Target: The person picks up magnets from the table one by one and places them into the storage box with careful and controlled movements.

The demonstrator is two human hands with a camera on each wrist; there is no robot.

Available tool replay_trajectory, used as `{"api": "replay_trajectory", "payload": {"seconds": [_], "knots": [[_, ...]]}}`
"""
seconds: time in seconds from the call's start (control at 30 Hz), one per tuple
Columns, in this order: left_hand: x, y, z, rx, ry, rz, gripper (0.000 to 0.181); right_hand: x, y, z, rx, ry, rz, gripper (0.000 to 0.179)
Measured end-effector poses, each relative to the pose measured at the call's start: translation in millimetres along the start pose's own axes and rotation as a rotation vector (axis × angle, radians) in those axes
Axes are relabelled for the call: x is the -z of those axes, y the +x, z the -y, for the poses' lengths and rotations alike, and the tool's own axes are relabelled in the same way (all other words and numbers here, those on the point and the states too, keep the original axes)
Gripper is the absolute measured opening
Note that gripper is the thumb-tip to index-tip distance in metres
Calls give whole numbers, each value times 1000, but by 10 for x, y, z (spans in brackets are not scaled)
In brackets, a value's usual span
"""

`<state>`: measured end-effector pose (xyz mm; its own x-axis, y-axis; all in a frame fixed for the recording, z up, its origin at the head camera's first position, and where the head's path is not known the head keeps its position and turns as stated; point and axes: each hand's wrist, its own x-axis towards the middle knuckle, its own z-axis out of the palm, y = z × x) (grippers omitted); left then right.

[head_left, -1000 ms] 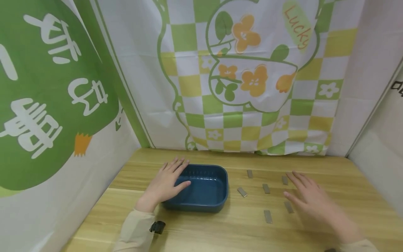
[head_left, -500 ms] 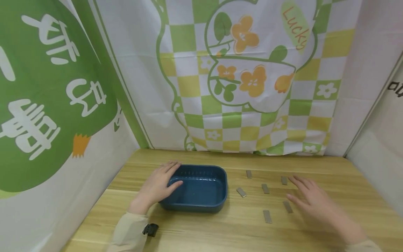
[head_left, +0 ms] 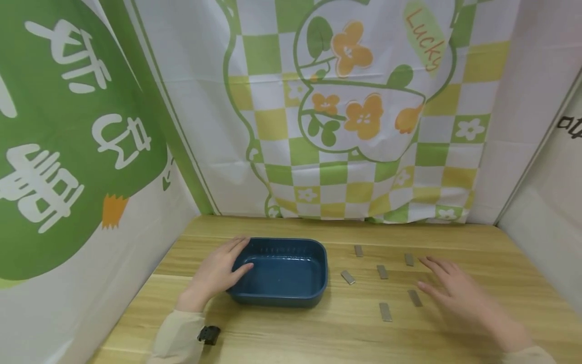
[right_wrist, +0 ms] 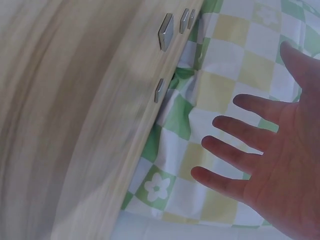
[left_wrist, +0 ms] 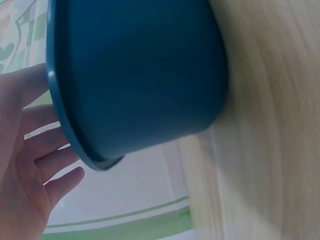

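A dark blue, rounded rectangular plastic bin stands upright on the wooden table, and nothing shows inside it. My left hand is at the bin's left rim, fingers extended and thumb over the opening; in the left wrist view its fingers lie partly behind the bin wall. Whether they touch the rim I cannot tell. To the bin's right lie several small flat grey rectangular pieces, one of them a middle piece. My right hand hovers just right of the far-right piece and near-right piece, fingers spread, holding nothing.
The wooden table runs back to a hanging cloth with green and yellow checks. A white and green printed panel borders the left side, and a pale panel the right. A black band is at my left wrist.
My left hand has drawn left, from over the bin's opening to its left rim. My right hand has shifted slightly right, off the far-right piece. The pieces lie as before.
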<state>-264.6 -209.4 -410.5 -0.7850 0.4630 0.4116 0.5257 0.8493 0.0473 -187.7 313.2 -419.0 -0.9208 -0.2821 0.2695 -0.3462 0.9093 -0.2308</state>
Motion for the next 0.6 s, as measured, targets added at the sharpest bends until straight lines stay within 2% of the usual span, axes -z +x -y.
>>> {"api": "replay_trajectory", "payload": {"seconds": [0.2,0.43,0.6], "knots": [[-13,-61,60,16,-22,6,65,-35,-17,-83,1,35,-13,63],[-39,-120,113,58,-35,38,66,-13,-49,-175,-41,35,25,65],[-38,-160,162,81,-25,38,65,-1,-79,-235,-47,39,19,64]]}}
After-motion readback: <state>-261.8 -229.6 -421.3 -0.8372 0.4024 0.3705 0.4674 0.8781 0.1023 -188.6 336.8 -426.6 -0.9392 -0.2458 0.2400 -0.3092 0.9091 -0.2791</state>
